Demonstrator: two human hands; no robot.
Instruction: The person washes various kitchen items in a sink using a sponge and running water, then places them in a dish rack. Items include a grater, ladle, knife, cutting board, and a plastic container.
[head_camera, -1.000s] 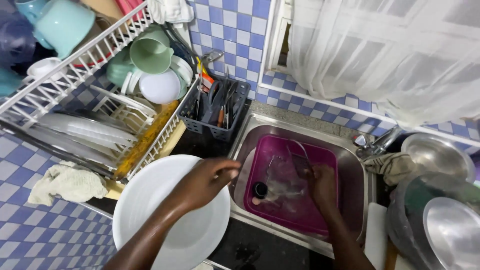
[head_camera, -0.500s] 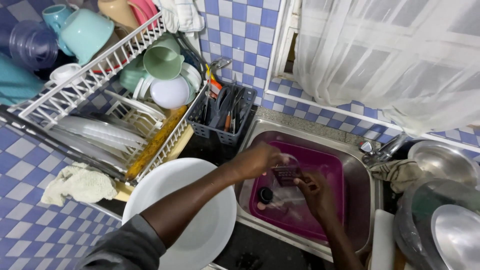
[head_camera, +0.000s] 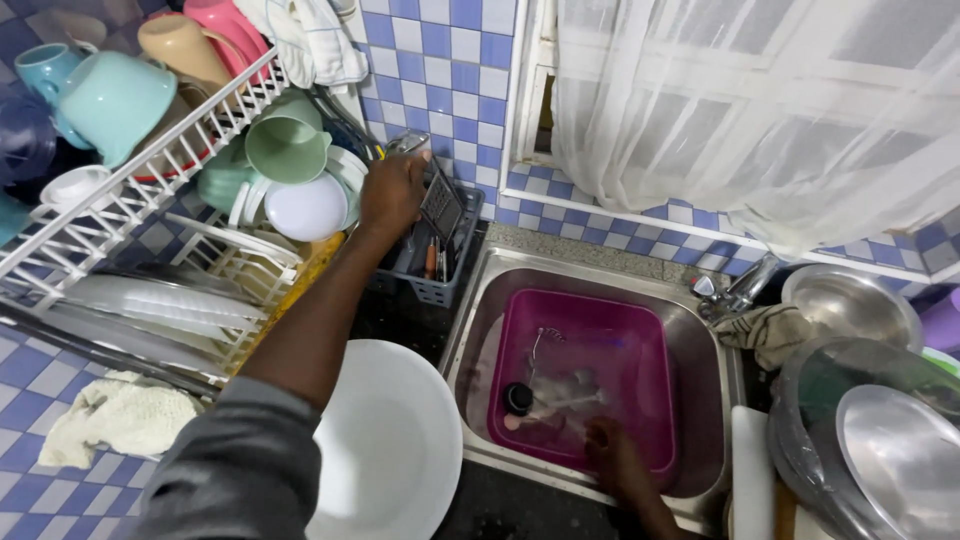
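Observation:
My left hand (head_camera: 393, 190) is stretched out over the dark cutlery basket (head_camera: 432, 285) and grips a flat metal grater (head_camera: 441, 204), whose lower end dips among the utensils standing there. My right hand (head_camera: 612, 452) rests low in the magenta basin (head_camera: 600, 312), which stands in the steel sink (head_camera: 470, 345) and holds soapy water. I cannot tell whether its fingers hold anything. A thin wire utensil (head_camera: 541, 345) and a small black round item (head_camera: 517, 398) lie in the basin water.
A white wire dish rack (head_camera: 150, 190) with cups, bowls and plates fills the left. Below my left arm sits a large white plate (head_camera: 395, 450), with a crumpled cloth (head_camera: 110, 415) further left. Steel pots and lids (head_camera: 880, 420) crowd the right, by the tap (head_camera: 745, 285).
My left hand has left the basin and swung up and left to the cutlery basket, carrying the grater. My right hand has stayed in the basin, drifting toward its near edge.

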